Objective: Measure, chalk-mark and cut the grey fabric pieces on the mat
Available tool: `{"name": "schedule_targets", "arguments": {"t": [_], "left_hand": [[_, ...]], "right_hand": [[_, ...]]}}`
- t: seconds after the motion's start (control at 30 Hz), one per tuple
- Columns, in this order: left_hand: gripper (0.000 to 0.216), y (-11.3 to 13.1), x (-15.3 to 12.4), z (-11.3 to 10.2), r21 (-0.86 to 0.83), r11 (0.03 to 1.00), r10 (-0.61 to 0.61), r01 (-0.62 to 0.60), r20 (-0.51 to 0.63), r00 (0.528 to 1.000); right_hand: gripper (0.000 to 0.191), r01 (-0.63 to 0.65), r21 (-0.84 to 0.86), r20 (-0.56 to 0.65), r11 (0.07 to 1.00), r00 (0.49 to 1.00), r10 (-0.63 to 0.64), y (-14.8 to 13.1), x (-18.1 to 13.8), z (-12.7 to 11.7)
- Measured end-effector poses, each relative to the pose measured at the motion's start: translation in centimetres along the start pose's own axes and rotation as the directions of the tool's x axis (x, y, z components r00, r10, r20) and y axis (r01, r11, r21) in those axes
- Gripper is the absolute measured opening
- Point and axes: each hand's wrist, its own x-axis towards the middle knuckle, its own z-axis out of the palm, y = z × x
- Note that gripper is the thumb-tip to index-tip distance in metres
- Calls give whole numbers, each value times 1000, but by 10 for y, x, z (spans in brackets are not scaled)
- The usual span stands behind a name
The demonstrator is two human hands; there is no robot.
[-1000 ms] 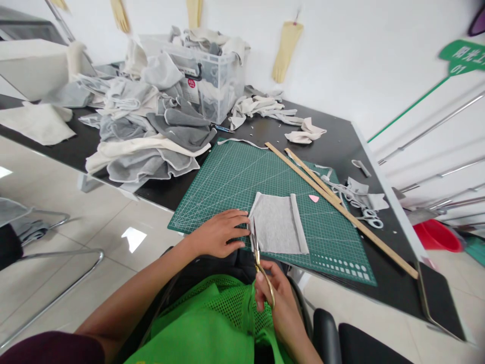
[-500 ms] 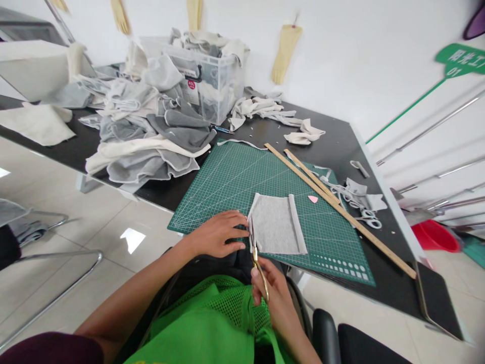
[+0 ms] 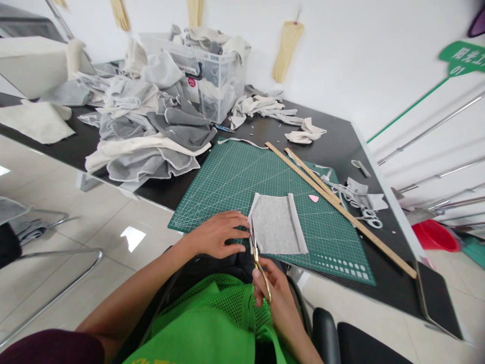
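Note:
A squarish piece of grey fabric (image 3: 276,225) lies on the green cutting mat (image 3: 227,177) near its front edge, with a folded strip along its right side. My right hand (image 3: 275,283) grips gold-handled scissors (image 3: 256,257) by the loops. The blades point away from me along the fabric's left edge; whether they are fully closed is hard to see. My left hand (image 3: 223,235) rests flat on the mat, fingers apart, its fingertips touching the fabric's left edge beside the blades.
Two wooden rulers (image 3: 341,207) lie across the mat's right side, near a pink chalk piece (image 3: 313,198). White-handled scissors (image 3: 371,218) sit among scraps on the right. A fabric pile (image 3: 151,136) and a clear bin (image 3: 223,86) stand at back left. A phone-like dark slab (image 3: 439,301) sits at the right corner.
My right hand and the scissors have shifted very slightly to the right. The left hand and the fabric look almost unmoved.

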Motion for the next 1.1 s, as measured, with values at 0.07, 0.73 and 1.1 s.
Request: {"name": "schedule_targets", "arguments": {"t": [0.07, 0.73, 1.1], "left_hand": [[34, 0, 0, 0, -2, 1000, 2, -2, -12, 1000], [35, -1, 0, 0, -31, 999, 35, -36, -35, 999], [35, 2, 2, -2, -21, 999, 37, -38, -28, 999]], "right_hand": [[49, -2, -9, 2, 1000, 1000, 2, -2, 0, 0], [55, -21, -58, 7, 998, 1000, 22, -2, -3, 3], [54, -22, -51, 4, 998, 1000, 22, -1, -5, 3]]}}
